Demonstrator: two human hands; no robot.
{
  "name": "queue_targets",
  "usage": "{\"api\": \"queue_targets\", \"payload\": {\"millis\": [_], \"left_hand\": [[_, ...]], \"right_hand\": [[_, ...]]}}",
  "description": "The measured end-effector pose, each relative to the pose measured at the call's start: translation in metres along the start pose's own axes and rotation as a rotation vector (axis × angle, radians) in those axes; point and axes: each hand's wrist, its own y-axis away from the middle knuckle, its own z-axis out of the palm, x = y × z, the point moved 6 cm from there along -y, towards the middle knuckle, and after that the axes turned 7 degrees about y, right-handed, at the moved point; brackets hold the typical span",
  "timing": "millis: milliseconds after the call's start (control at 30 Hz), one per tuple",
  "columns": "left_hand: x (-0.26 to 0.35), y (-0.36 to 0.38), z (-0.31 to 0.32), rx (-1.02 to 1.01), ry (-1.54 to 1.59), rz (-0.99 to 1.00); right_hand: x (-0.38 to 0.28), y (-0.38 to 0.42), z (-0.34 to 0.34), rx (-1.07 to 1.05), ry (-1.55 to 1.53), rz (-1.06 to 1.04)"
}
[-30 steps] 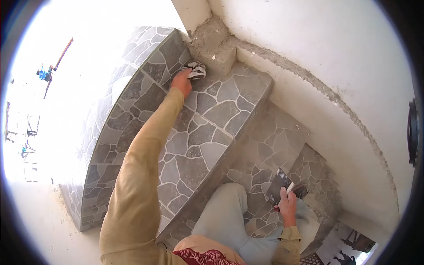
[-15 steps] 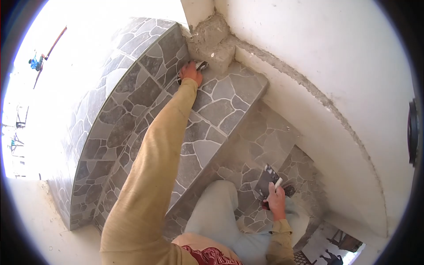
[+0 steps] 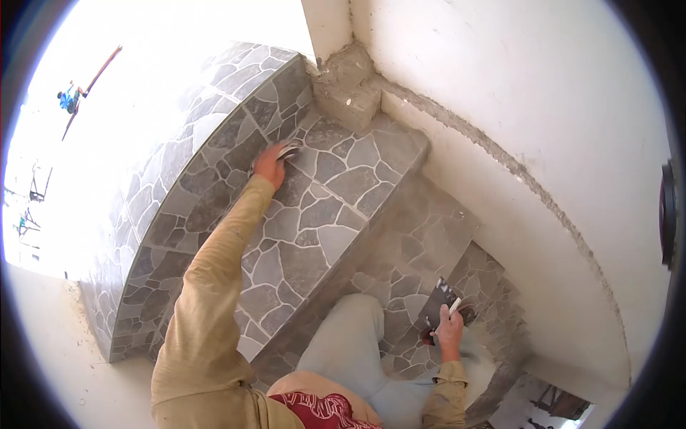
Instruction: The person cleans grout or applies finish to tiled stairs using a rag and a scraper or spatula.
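Observation:
My left hand (image 3: 270, 165) is closed around a dark and whitish object (image 3: 288, 151), blurred and too small to name. It rests at the inner corner where the stone-patterned step (image 3: 286, 229) meets the curved tiled riser (image 3: 193, 189). Lower right, over the lower steps, my right hand (image 3: 449, 332) grips the pale handle of a flat dark trowel (image 3: 437, 304), whose blade has whitish smears. Beside that hand lies a small dark and red thing, partly hidden, that I cannot make out.
A rough cement block (image 3: 348, 96) fills the corner above the step. The white wall (image 3: 500, 86) curves down on the right with a rough cement line. My bent knee (image 3: 354, 314) is below the step edge. A distant person (image 3: 69, 99) shows at upper left.
My left hand has moved down and left along the inner corner, away from the cement block. My right hand with the trowel has hardly moved. The view has shifted slightly.

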Motion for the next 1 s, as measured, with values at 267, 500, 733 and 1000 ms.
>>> {"api": "queue_targets", "payload": {"millis": [267,500,733,1000], "left_hand": [[0.102,0.023,0.018,-0.187,0.242,0.187],[-0.027,0.028,0.047,-0.061,-0.180,-0.026],[-0.037,-0.097,0.153,-0.003,0.088,-0.027],[0.115,0.041,0.001,0.076,0.181,0.233]], "right_hand": [[-0.013,0.001,0.008,-0.081,0.026,-0.064],[-0.005,-0.009,0.014,-0.114,0.057,-0.088],[-0.023,-0.010,0.018,-0.143,0.048,-0.037],[-0.017,-0.008,0.014,-0.135,0.025,-0.038]]}}
